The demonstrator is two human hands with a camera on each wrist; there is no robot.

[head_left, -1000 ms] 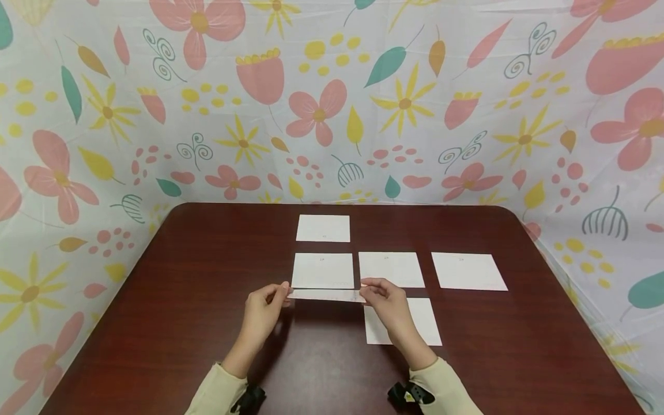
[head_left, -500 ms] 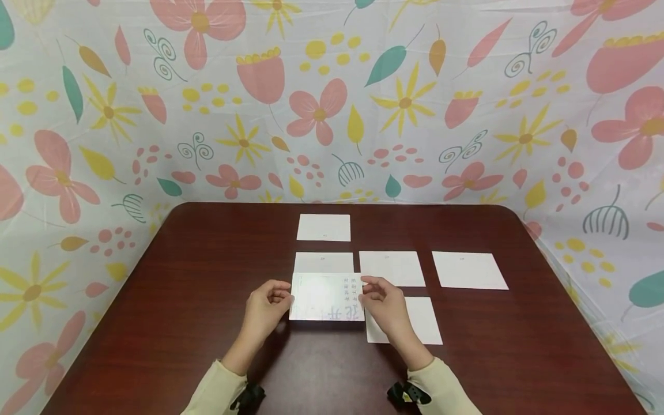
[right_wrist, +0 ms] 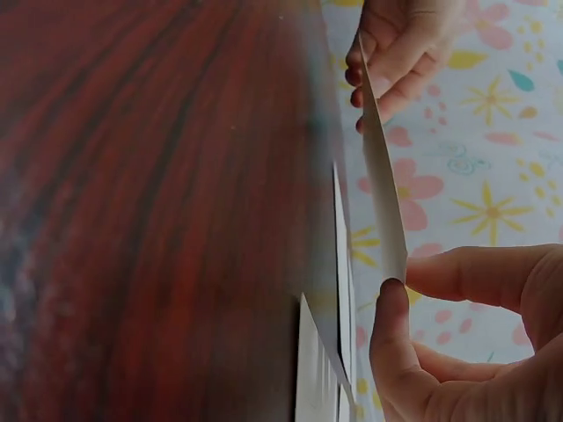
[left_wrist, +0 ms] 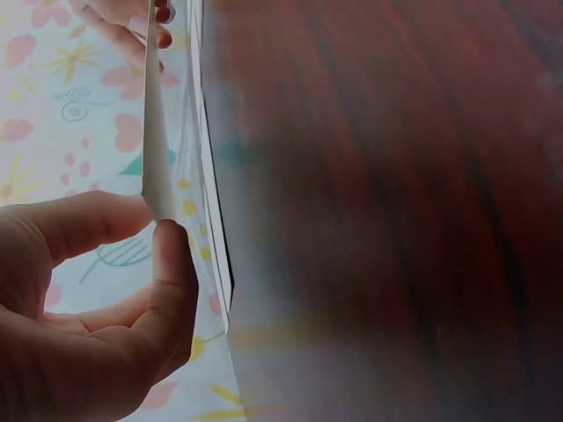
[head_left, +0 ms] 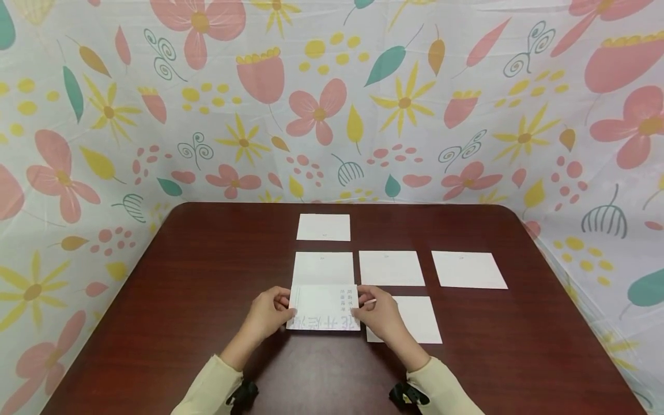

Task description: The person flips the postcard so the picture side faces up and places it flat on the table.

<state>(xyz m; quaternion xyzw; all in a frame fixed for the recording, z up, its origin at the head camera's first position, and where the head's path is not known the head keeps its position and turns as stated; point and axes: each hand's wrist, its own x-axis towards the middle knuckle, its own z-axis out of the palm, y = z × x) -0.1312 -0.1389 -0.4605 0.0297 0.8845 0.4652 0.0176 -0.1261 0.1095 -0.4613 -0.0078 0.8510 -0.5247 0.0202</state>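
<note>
A white card (head_left: 321, 308) with grey printed characters hangs a little above the table, its face tilted up. My left hand (head_left: 270, 311) pinches its left edge between thumb and fingers. At the opposite edge, my right hand (head_left: 381, 311) pinches it in the same manner. Both wrist views show the card (left_wrist: 157, 132) nearly edge-on, apart from the tabletop. Behind it lies another white card (head_left: 323, 267), its near part covered by the held one. The right hand and forearm partly hide a card (head_left: 422, 320) lying at the lower right.
More white cards lie flat on the dark brown table (head_left: 207, 259): a far card (head_left: 324, 227), a middle card (head_left: 391, 268) and a right card (head_left: 469, 270). A floral cloth (head_left: 332, 115) hangs behind the table and along its sides.
The held card was seen almost edge-on; it has tipped so its printed face shows, and it has come nearer the front edge. Both hands moved with it. The other cards stayed put.
</note>
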